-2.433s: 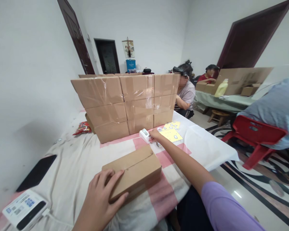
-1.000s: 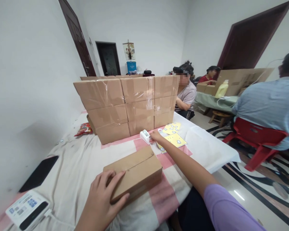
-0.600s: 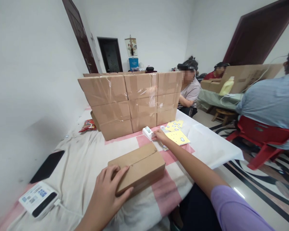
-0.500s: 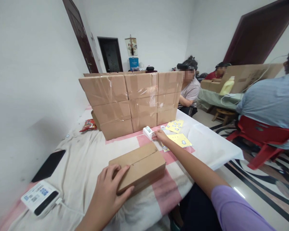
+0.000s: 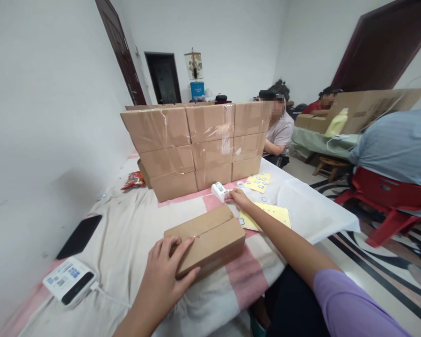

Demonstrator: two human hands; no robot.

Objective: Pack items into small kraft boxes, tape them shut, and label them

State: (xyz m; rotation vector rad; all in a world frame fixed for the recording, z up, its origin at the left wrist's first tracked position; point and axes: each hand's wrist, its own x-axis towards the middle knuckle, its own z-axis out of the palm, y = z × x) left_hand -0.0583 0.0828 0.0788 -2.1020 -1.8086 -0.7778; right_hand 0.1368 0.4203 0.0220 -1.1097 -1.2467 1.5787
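Observation:
A closed brown cardboard box (image 5: 206,236) lies on the cloth in front of me. My left hand (image 5: 170,262) grips its left end, fingers on the top and thumb along the near side. Beyond the box, my right hand (image 5: 239,198) pinches at the right end of a small white device (image 5: 218,191); whatever is between the fingertips is too small to make out. Under and beside my right forearm lies a yellow sheet (image 5: 272,216) with small dots. Another yellow sheet (image 5: 257,182), bearing several blue-edged pieces, lies farther back, near a small white ring (image 5: 240,184).
A wall of taped cardboard boxes (image 5: 210,145) stands across the table's back. At left are a red packet (image 5: 133,180), a black flat object (image 5: 79,237) and a white device with a cable (image 5: 69,282). Other people sit beyond; a red chair (image 5: 389,196) stands at right.
The view has shifted slightly. The nearer yellow sheet has slid a little to the right, and a blue-edged piece now shows beside it on the cloth. Both hands keep nearly the same places.

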